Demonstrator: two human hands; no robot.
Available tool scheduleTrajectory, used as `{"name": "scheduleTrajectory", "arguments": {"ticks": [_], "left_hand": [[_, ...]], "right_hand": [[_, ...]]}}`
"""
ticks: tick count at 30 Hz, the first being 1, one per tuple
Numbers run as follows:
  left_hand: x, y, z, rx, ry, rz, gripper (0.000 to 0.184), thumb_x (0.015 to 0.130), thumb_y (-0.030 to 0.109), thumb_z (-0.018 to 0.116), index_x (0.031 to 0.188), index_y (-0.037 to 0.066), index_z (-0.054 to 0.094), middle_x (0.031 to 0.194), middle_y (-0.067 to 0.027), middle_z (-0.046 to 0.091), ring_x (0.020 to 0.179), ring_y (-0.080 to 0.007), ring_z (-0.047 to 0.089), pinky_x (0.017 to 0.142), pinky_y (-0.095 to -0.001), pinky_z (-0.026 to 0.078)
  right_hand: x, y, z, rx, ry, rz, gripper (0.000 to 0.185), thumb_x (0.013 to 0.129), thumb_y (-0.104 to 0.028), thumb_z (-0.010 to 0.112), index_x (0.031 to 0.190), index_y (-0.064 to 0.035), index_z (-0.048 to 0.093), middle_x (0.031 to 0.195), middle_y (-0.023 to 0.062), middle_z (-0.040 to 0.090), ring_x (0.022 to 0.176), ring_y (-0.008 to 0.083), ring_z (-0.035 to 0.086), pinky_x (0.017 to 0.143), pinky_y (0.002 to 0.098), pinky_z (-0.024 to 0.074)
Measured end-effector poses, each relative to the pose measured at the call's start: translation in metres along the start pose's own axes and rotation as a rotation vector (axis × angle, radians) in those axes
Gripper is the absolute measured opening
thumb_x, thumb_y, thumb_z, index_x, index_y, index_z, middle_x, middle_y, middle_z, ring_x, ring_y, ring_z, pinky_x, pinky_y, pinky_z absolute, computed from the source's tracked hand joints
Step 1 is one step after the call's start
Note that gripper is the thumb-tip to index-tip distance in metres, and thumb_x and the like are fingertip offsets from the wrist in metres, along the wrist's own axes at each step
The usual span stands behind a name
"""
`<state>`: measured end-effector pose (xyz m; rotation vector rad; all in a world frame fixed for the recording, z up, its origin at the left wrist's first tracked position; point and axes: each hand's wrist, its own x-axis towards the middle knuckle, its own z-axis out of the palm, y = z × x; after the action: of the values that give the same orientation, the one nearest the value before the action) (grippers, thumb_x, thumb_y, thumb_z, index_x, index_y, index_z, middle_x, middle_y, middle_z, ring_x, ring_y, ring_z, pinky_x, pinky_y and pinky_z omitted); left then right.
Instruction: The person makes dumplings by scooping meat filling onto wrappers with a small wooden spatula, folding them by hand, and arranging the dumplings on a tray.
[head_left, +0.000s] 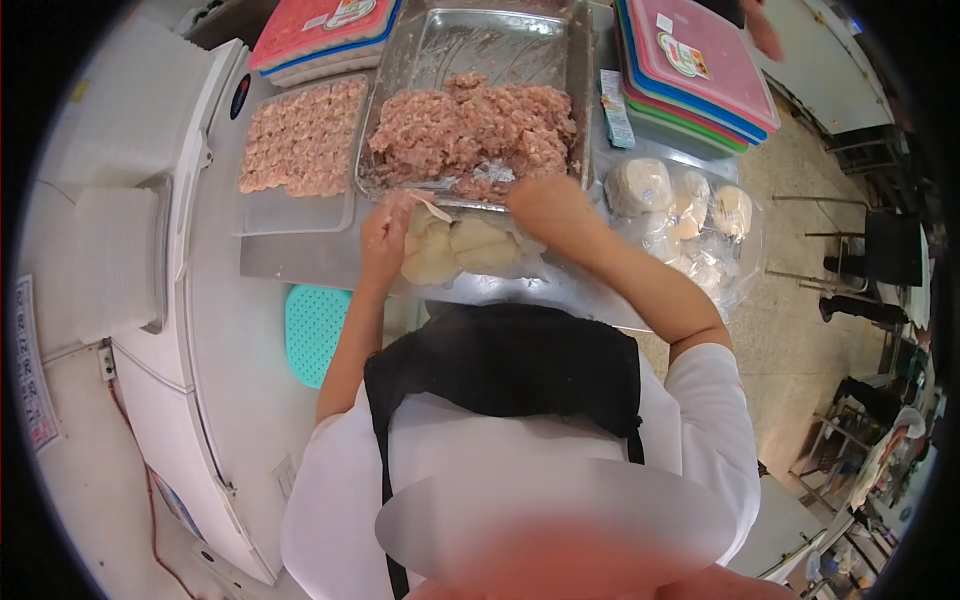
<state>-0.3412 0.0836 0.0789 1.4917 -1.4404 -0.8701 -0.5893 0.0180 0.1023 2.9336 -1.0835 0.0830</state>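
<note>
My left hand (385,236) is closed on a thin, pale dough wrapper (433,209) seen almost edge-on at the near side of a metal tray (587,90). A large mound of raw ground meat (470,130) fills the near half of that tray. Over the tray's near right corner, my right hand (550,212) is curled, close to the meat; its fingertips are hidden. Between my hands and nearer my body lie several round, pale dough wrappers (458,248), overlapping on the metal table (300,258).
Left of the tray, a clear plastic container (300,212) holds rows of meat-topped pieces. Lidded boxes (325,35) stand behind it, and stacked colored lids (700,70) at the right. Bagged dough rounds (690,220) lie at right. A turquoise perforated basket (316,335) sits below the table's left edge.
</note>
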Motion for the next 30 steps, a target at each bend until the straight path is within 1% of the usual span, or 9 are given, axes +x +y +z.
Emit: {"name": "scheduleTrajectory", "arguments": {"ticks": [3,6,9,13,18,22,25,28,30], "left_hand": [[0.008,0.007,-0.005,0.057,0.091,0.181,0.018,0.092,0.016,0.056,0.099,0.004,0.067,0.093,-0.0061,0.067,0.081,-0.0123,0.060,0.074,-0.0270,0.047],[0.009,0.008,-0.013,-0.056,0.129,-0.010,0.020,0.092,0.017,0.058,0.104,0.002,0.065,0.092,-0.0061,0.067,0.084,-0.0105,0.059,0.075,-0.0263,0.047],[0.023,-0.006,-0.029,-0.106,0.239,0.015,0.025,0.091,0.019,0.059,0.107,-0.001,0.062,0.095,-0.0075,0.066,0.088,-0.0109,0.058,0.078,-0.0254,0.046],[0.051,-0.019,-0.052,-0.569,0.267,-0.119,0.028,0.093,0.017,0.057,0.111,-0.003,0.059,0.101,-0.0078,0.065,0.093,-0.0117,0.059,0.081,-0.0256,0.046],[0.081,-0.009,-0.056,-0.511,0.125,-0.061,0.032,0.094,0.015,0.054,0.119,-0.004,0.053,0.109,-0.0106,0.062,0.098,-0.0155,0.059,0.086,-0.0291,0.047],[0.101,0.006,-0.029,-1.211,0.023,-0.290,0.033,0.095,0.015,0.051,0.123,-0.001,0.048,0.115,-0.0132,0.059,0.104,-0.0225,0.059,0.090,-0.0365,0.048],[0.103,0.036,-0.018,-1.442,-0.168,-0.258,0.035,0.097,0.025,0.045,0.124,0.002,0.048,0.116,-0.0152,0.057,0.110,-0.0279,0.055,0.095,-0.0436,0.045],[0.099,0.071,-0.023,-1.574,-0.212,-0.243,0.049,0.097,0.042,0.037,0.125,0.003,0.047,0.118,-0.0164,0.055,0.115,-0.0322,0.051,0.100,-0.0485,0.038],[0.110,0.053,-0.031,-1.595,-0.276,-0.264,0.060,0.095,0.053,0.032,0.127,0.003,0.045,0.122,-0.0167,0.053,0.118,-0.0344,0.048,0.102,-0.0510,0.035]], "right_hand": [[0.003,0.040,-0.029,0.035,-0.052,0.050,0.013,0.073,-0.011,0.056,0.066,-0.0059,0.066,0.068,0.0150,0.065,0.064,0.0290,0.067,0.055,0.0408,0.0518],[0.002,0.040,-0.028,0.009,-0.133,0.196,0.012,0.074,-0.012,0.057,0.070,-0.0044,0.065,0.069,0.0158,0.065,0.066,0.0296,0.066,0.056,0.0424,0.0518],[-0.002,-0.002,0.002,0.095,-0.054,0.066,0.017,0.081,-0.017,0.057,0.075,-0.0058,0.067,0.072,0.0159,0.065,0.069,0.0316,0.066,0.059,0.0435,0.0515],[0.011,-0.012,0.007,0.335,-0.045,0.248,0.021,0.086,-0.020,0.055,0.079,-0.0039,0.067,0.075,0.0183,0.065,0.071,0.0350,0.063,0.063,0.0426,0.0499],[0.017,-0.021,-0.015,0.968,0.051,0.405,0.029,0.092,-0.028,0.056,0.088,-0.0016,0.067,0.062,0.0091,0.058,0.058,0.0198,0.057,0.055,0.0330,0.0440],[0.037,-0.040,-0.036,1.261,0.332,0.632,0.029,0.092,-0.029,0.058,0.091,-0.0015,0.067,0.058,0.0018,0.049,0.058,0.0083,0.050,0.054,0.0270,0.0409],[0.054,-0.044,-0.030,1.289,0.459,0.650,0.028,0.094,-0.026,0.056,0.090,0.0016,0.064,0.066,0.0001,0.054,0.059,0.0086,0.050,0.054,0.0266,0.0410],[0.063,-0.059,-0.013,0.847,0.701,0.470,0.029,0.093,-0.026,0.058,0.093,0.0027,0.063,0.069,0.0029,0.056,0.061,0.0140,0.052,0.056,0.0300,0.0436],[0.047,-0.055,-0.028,0.590,0.487,0.440,0.025,0.090,-0.023,0.059,0.099,0.0003,0.062,0.074,0.0120,0.060,0.070,0.0278,0.060,0.062,0.0379,0.0483]]}}
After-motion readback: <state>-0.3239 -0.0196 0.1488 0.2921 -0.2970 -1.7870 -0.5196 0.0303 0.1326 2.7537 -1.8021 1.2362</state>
